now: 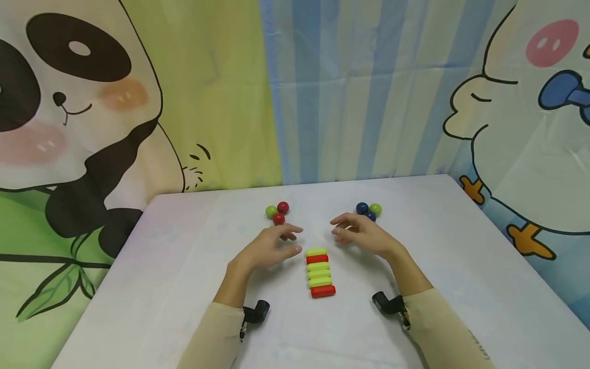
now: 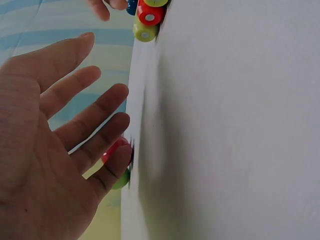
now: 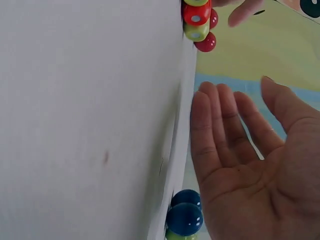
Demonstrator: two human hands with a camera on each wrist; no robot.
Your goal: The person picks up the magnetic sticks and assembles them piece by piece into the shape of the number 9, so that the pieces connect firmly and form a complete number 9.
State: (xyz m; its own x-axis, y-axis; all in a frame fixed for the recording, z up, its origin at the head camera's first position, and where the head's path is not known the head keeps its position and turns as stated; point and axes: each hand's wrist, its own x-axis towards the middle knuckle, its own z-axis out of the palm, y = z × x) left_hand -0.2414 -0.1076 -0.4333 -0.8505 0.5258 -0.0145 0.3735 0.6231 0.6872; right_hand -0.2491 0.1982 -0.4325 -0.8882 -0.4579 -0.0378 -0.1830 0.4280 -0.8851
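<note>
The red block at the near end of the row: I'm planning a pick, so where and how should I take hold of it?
Probably best pinched by its two short ends, coming from above. The red block lies crosswise with both ends free, while its far long side sits against or very close to a yellow-green block, leaving little finger room there.

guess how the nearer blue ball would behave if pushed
The nearer blue ball would probably roll, since it looks round. A forward push might knock the other blue ball, which sits close behind it. Its glossy highlights suggest it could be slippery.
</note>
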